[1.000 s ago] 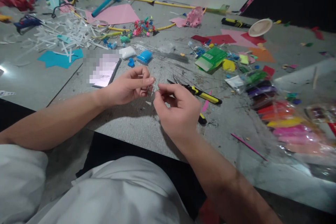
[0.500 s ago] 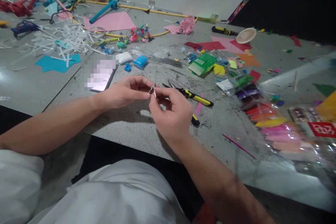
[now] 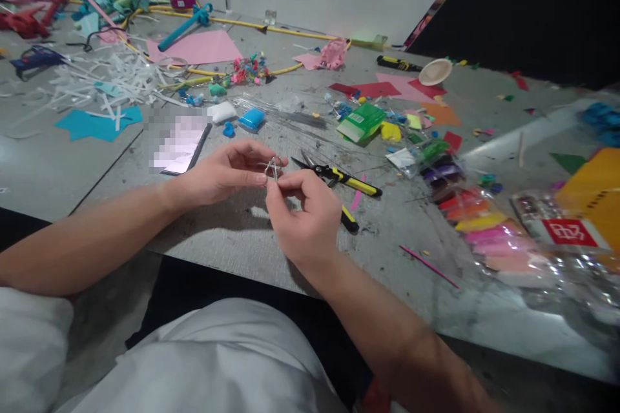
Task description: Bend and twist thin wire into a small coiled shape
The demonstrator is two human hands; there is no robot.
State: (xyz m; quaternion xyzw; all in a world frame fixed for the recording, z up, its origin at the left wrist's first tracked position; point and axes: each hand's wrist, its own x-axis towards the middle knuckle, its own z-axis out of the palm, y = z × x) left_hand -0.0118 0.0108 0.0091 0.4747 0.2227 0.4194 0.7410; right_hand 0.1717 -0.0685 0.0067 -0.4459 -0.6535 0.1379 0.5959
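Note:
My left hand (image 3: 227, 174) and my right hand (image 3: 303, 216) meet over the grey table (image 3: 232, 242), fingertips pinched together on a small bent piece of thin wire (image 3: 272, 168). Both hands are closed on it, left from the left side, right from below. Just right of my hands lie yellow-handled pliers (image 3: 339, 175). A phone (image 3: 179, 148) with a lit screen lies left of my left hand.
Packs of coloured clay (image 3: 484, 219) in clear plastic sit at the right. A green packet (image 3: 361, 122), blue clay (image 3: 252, 119), white clay (image 3: 221, 112), paper scraps, white paper strips (image 3: 111, 77), a pink sheet (image 3: 198, 48) and a paper cup (image 3: 434, 71) are spread farther back.
My hands have come closer together, and the wire between the fingertips now shows a bent, crossed shape. The view has shifted slightly to the right.

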